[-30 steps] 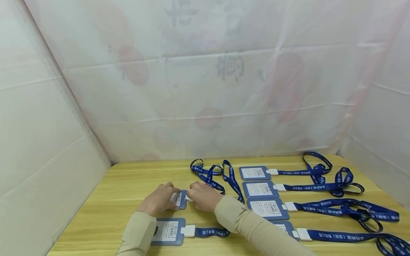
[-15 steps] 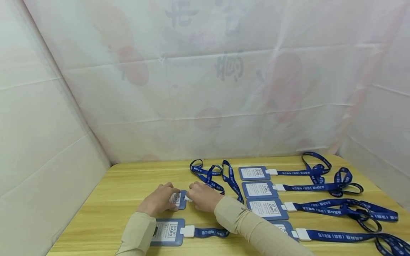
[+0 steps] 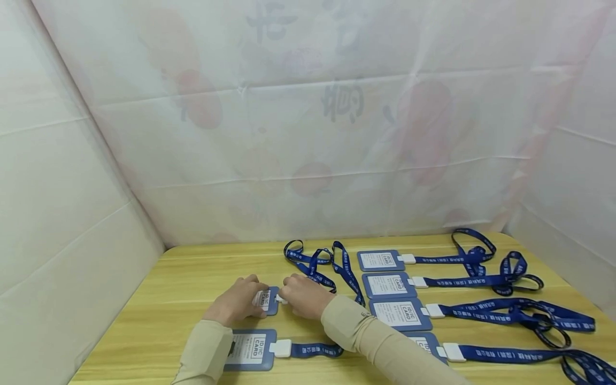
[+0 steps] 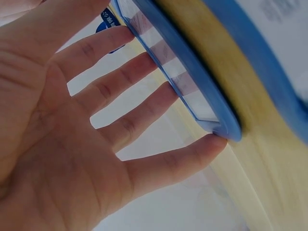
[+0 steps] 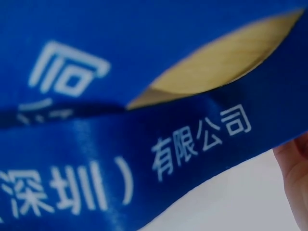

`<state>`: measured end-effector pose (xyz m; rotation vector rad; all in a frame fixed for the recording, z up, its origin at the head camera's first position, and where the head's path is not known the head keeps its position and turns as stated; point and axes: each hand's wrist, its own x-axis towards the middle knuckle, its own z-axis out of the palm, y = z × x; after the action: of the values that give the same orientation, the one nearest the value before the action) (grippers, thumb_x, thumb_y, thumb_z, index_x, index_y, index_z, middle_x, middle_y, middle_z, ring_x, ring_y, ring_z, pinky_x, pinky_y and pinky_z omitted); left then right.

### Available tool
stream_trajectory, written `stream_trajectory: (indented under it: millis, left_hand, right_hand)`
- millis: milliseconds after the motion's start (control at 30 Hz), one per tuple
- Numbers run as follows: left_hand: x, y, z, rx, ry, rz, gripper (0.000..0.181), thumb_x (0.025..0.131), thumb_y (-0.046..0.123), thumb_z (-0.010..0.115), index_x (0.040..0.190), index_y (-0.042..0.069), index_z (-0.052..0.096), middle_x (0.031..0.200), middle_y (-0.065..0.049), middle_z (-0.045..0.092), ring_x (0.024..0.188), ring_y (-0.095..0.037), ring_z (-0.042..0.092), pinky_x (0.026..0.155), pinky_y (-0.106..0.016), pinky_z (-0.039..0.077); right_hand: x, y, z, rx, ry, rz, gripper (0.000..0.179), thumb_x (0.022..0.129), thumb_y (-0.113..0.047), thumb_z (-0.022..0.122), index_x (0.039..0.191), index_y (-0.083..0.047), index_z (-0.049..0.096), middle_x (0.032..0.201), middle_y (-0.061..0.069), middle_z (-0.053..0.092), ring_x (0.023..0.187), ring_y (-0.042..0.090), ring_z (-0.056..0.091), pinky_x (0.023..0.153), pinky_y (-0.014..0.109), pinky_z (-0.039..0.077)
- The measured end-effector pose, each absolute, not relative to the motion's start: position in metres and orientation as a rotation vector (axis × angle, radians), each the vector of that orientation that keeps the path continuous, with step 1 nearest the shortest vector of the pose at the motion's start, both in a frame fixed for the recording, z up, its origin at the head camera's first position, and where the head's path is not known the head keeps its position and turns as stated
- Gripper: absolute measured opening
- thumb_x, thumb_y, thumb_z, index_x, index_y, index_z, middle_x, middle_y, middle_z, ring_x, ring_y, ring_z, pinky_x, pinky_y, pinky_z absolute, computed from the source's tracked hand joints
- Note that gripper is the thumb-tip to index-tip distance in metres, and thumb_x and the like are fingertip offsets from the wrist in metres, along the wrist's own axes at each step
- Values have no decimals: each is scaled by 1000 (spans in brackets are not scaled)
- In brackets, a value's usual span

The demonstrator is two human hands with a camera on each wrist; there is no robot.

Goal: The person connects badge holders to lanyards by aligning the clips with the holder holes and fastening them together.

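Observation:
My left hand (image 3: 236, 300) holds a blue-framed ID badge holder (image 3: 271, 301) across its width, thumb at the near edge. In the left wrist view its fingertips lie along the rim of the badge holder (image 4: 180, 84). At the holder's right end, my right hand (image 3: 304, 297) pinches the white clip (image 3: 281, 300) of a navy lanyard (image 3: 317, 266), the fingertips partly hidden behind the hand. The lanyard strap (image 5: 202, 139) with white lettering fills most of the right wrist view, beside a bit of finger (image 5: 294, 168).
Nearer me lies another badge holder (image 3: 250, 350) with its clip and lanyard, under the forearms. Several badge holders (image 3: 389, 285) form a column on the right, their lanyards (image 3: 471, 281) stretching rightward. White cloth (image 3: 308, 133) hangs behind the wooden table (image 3: 159, 299).

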<state>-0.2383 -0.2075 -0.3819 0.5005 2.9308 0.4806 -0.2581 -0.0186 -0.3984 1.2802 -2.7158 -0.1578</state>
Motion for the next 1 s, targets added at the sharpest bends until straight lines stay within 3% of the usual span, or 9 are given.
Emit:
stream_trajectory:
  millis: [1000]
  left_hand:
    - [-240, -207, -383, 473, 2927, 496, 54, 77, 16, 88, 127, 3, 69, 116, -8, 61, 100, -26, 54, 91, -49, 52]
  right_hand:
    - [-259, -24, -401, 1281, -2717, -200, 21, 90, -16, 79, 111, -14, 77, 103, 2, 69, 91, 11, 63, 83, 17, 52]
